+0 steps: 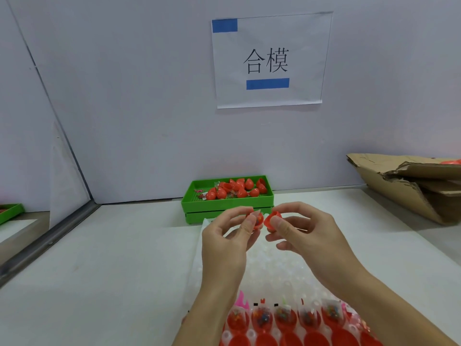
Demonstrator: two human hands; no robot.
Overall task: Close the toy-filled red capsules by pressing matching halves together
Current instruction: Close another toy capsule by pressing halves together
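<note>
Just beside the right hand (303, 236), which is pinching an empty red half (272, 219), the left hand (225, 237) is gripping the toy-filled half (257, 220); the rims probably need squaring up before they are pressed together evenly.

Setting: small assembly or packing station in a light-manufacturing workshop. Evidence: white table (112, 283) boxed in by plain white partition walls (137, 108), metal-edged at the left corner. Printed paper sign (270, 61) on the far wall, two large characters, blue tape strips. Stacked green plastic trays (228, 204) at the far edge, top one holding loose red capsule halves (239, 189). Near edge: moulded sheet (299, 328) with rows of filled red capsule halves. Far right: torn cardboard box (409, 186).
</note>
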